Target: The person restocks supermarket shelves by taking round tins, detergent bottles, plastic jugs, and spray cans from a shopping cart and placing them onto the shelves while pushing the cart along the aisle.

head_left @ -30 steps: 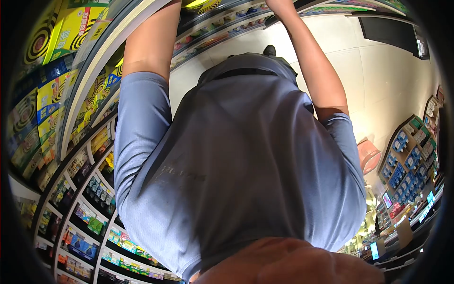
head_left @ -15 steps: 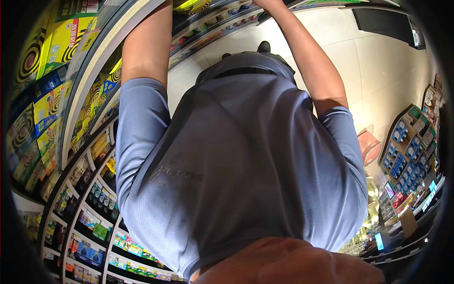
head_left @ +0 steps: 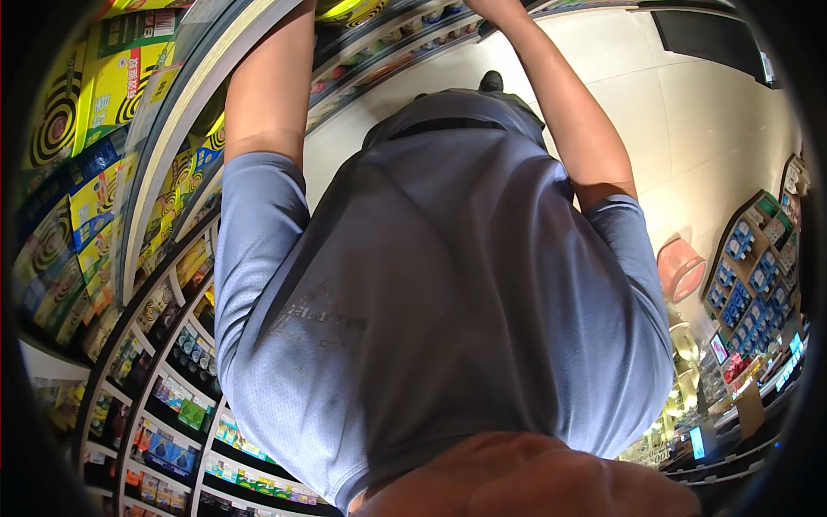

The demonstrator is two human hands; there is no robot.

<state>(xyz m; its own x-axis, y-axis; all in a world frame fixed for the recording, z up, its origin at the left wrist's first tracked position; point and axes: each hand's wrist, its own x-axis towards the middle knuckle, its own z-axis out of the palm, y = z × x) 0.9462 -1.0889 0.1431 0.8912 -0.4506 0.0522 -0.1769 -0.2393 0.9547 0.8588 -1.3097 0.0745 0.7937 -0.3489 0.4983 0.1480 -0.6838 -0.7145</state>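
My left forearm reaches up past a curved shelf edge (head_left: 164,112) at the upper left, and my left hand is outside the frame. At the top edge, part of my right hand (head_left: 491,7) shows beside shelf rows of small colourful goods (head_left: 379,53); its fingers are cut off, so what it holds, if anything, is hidden. Close to my left forearm lies a round yellow-green package (head_left: 351,10). Yellow packs with black spiral prints (head_left: 65,121) stand on the shelf at the left.
Curved shelves with small boxes (head_left: 172,452) fill the lower left. Pale floor (head_left: 633,95) shows ahead and to the right. An orange-red basket-like object (head_left: 680,269) stands at the right, near a display of blue packs (head_left: 749,284) and a counter with lit screens (head_left: 697,443).
My right hand has shifted slightly left compared with one second ago. The view has turned a little, so the shelves and the right-hand display sit at slightly different places.
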